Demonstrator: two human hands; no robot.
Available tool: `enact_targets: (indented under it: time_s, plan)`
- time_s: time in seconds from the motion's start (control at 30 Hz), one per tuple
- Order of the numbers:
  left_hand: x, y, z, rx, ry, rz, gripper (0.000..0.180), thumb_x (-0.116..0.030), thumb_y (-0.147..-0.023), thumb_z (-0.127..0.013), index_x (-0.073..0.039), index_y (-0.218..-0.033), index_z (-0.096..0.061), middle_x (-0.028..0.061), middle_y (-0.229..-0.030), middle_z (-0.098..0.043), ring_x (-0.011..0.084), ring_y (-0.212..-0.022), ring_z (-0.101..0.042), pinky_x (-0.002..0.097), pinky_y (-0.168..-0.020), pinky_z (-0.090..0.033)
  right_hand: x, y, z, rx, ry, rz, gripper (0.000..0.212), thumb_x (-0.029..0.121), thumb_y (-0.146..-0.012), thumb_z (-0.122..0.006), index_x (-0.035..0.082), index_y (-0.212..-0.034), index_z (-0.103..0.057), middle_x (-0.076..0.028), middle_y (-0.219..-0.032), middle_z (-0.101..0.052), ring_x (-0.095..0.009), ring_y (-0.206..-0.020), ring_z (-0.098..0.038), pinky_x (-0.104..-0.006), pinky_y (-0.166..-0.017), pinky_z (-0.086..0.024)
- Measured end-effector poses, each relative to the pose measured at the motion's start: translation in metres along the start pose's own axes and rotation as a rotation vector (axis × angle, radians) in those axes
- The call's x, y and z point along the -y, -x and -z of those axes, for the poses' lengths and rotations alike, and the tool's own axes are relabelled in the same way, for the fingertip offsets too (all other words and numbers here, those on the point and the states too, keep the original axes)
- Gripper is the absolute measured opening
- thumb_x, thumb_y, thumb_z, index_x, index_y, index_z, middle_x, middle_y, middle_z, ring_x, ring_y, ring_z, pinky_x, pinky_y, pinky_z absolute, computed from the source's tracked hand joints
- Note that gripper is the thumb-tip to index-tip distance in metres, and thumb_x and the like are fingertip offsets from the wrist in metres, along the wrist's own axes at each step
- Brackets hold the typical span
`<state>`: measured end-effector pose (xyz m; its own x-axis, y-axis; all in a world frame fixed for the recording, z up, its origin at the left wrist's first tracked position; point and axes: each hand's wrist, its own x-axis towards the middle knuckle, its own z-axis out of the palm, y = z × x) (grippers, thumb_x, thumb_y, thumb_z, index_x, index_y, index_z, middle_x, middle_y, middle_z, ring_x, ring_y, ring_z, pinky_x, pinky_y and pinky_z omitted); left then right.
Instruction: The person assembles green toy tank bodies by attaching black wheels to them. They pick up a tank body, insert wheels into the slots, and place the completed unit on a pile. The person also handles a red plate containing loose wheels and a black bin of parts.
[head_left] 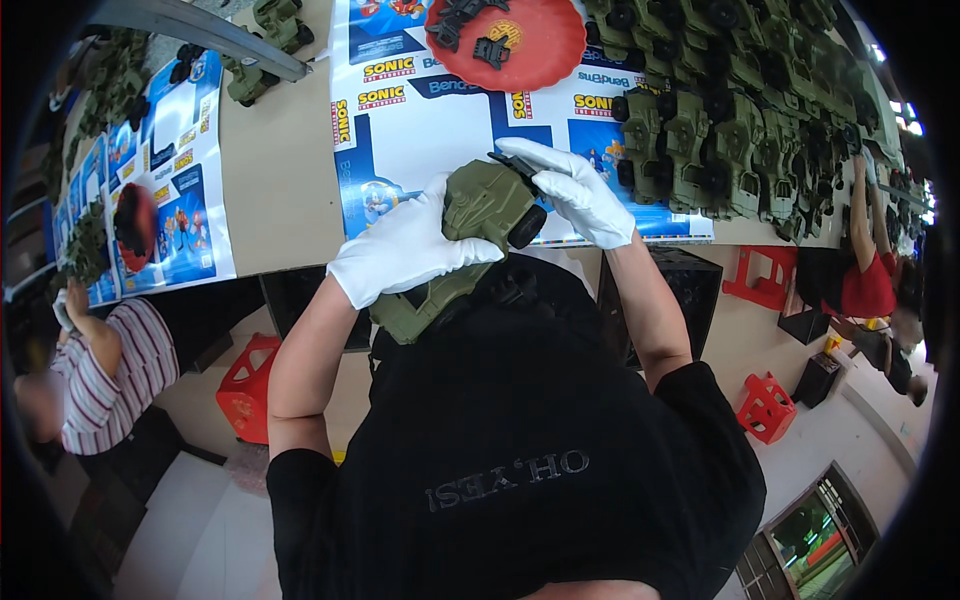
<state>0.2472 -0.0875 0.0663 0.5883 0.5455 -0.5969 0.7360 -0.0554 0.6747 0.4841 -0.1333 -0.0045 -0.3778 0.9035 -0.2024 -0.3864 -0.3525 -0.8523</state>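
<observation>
Hanging above the near edge of the surface (275, 200), an olive-green toy truck (480, 208) fills the grip of the gloved left hand (408, 248). The right hand (580, 192) touches a black part (516, 164) at its far end; whether that grip clasps it, I cannot tell. Farther in, a red scalloped plate (550, 45) carries black pieces (490, 51); similar trucks (686, 150) crowd the right.

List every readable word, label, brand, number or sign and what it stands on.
Wording withheld; locations only.
Blue printed sheet: large repeated lettering, readable; small print isn't.
Red plate: yellow marking, unreadable.
Black shirt: grey lettering, readable, upside down.
Left sheet: lettering, mostly too small.
Green toy vehicle: none visible.
</observation>
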Motion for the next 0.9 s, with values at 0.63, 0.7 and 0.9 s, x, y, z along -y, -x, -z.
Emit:
enact_targets:
  time_s: [0.63, 0.7, 0.9]
  plan:
    - [-0.016, -0.003, -0.001, -0.001, -0.080, 0.025, 0.099, -0.062, -0.073, -0.070, 0.013, -0.127, -0.034, 0.0307, -0.104, -0.062, 0.0409, -0.101, -0.062, 0.0418, -0.088, -0.049, 0.001, 0.004, 0.004, -0.009, -0.129, -0.018, 0.054, 0.031, -0.092, -0.061, -0.003, -0.133, -0.050, -0.011, -0.135, -0.054, -0.019, -0.124, -0.050, -0.0313, -0.106, -0.036]
    - [-0.016, -0.003, -0.003, -0.019, -0.068, 0.010, 0.097, -0.060, -0.074, -0.071, 0.013, -0.127, -0.034, 0.0308, -0.104, -0.062, 0.0413, -0.101, -0.062, 0.0419, -0.088, -0.049, 0.003, 0.003, 0.009, 0.000, 0.024, -0.031, 0.060, 0.040, -0.089, -0.062, -0.002, -0.132, -0.052, -0.010, -0.135, -0.054, -0.019, -0.124, -0.049, -0.0320, -0.107, -0.034]
    - [-0.024, 0.003, -0.001, -0.046, 0.062, 0.005, 0.096, -0.041, -0.065, -0.083, 0.002, -0.136, -0.034, 0.0251, -0.112, -0.061, 0.0376, -0.105, -0.061, 0.0396, -0.089, -0.048, 0.020, 0.005, 0.003, 0.010, 0.080, -0.028, 0.051, 0.038, -0.092, -0.060, 0.000, -0.126, -0.059, -0.010, -0.128, -0.058, -0.019, -0.115, -0.054, -0.0299, -0.099, -0.040]
